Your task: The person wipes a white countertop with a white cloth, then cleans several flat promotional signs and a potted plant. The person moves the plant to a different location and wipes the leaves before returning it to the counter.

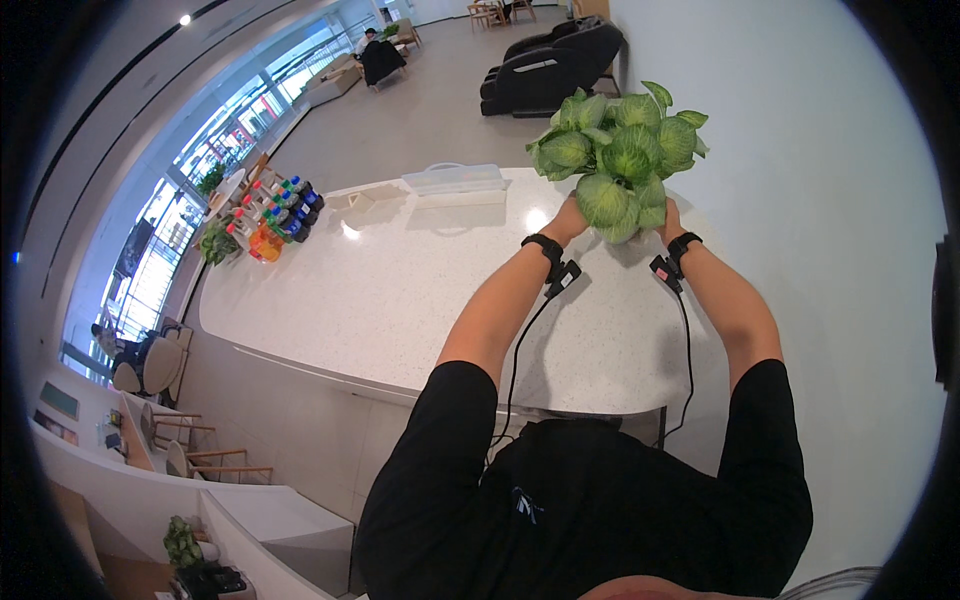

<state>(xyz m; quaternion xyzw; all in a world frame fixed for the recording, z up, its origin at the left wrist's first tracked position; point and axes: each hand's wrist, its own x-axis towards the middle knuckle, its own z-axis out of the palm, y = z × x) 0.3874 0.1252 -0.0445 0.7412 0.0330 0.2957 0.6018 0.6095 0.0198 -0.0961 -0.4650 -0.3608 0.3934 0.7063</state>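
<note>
A leafy green potted plant (632, 152) stands toward the far right of the white speckled counter (430, 290), close to the wall. Its broad, pale-veined leaves cover most of the pot. My left hand (569, 222) grips the plant low on its left side, and my right hand (671, 218) grips it from the right. Leaves hide most of the fingers on both hands. Each wrist wears a black strap with a small black device, and a cable (514, 370) runs back from each toward my body.
Several bottles (275, 218) of coloured drinks cluster at the counter's left end. A clear plastic box (455, 180) and a small cream-coloured tray (365, 203) lie along the far edge. The white wall (800, 200) borders the right side. A black massage chair (553, 68) stands beyond.
</note>
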